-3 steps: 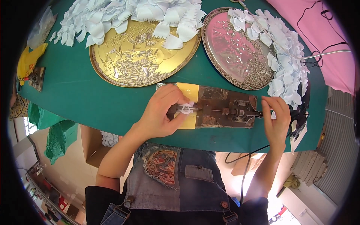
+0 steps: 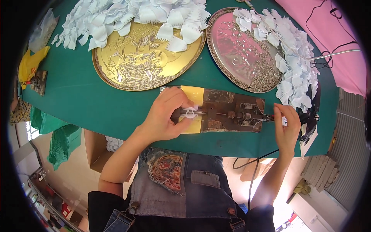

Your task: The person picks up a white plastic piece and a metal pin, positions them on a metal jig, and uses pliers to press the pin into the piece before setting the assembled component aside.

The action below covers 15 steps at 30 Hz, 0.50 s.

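Note:
My left hand (image 2: pixel 165 116) pinches a white plastic claw hair clip (image 2: pixel 189 113) between thumb and fingers, at the left end of a dark metal hand jig (image 2: pixel 220 121). A thin metal rod runs along the jig toward the clip. At the jig's right end, my right hand (image 2: pixel 286 125) is closed, its thumb and fingers together beside the end of the rod mechanism. What the fingertips hold there is too small to make out. Something small and white shows by the right palm.
Beyond the jig lie a gold tray (image 2: pixel 101 77) of metal pins and an oval tray (image 2: pixel 235 58) of small springs. White toothed clip halves (image 2: pixel 116 17) are heaped around both. A cable (image 2: pixel 253 170) hangs off the green table's (image 2: pixel 77 104) near edge; pink cloth (image 2: pixel 348 73) lies at the right.
My right hand's fingers have closed together and come slightly lower beside the jig's right end. The left hand keeps its grip on the clip.

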Each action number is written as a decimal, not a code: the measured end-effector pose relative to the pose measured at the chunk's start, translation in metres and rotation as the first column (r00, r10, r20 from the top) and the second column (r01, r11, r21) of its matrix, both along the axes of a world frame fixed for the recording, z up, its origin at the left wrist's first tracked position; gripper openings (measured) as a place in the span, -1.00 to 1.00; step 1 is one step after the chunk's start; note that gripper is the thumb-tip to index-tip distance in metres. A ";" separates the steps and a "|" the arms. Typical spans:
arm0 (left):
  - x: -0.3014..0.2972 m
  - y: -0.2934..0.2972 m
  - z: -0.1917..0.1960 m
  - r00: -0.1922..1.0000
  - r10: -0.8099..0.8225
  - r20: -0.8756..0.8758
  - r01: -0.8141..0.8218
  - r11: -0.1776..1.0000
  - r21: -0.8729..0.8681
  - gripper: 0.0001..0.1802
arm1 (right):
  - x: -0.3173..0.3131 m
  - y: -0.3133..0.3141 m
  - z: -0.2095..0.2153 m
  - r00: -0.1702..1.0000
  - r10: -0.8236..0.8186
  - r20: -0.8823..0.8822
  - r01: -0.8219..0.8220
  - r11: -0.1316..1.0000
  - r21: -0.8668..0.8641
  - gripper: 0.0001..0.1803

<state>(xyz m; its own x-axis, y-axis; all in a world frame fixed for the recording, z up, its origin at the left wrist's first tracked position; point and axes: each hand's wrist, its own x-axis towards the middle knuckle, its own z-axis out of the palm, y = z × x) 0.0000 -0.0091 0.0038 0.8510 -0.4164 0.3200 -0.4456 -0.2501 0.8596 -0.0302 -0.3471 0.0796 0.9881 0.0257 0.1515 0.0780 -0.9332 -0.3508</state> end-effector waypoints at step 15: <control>0.004 -0.005 -0.006 1.000 0.031 0.003 -0.031 0.997 -0.068 -0.75 | -0.007 -0.055 -0.037 0.996 -0.040 -0.083 0.025 0.984 -0.177 -0.61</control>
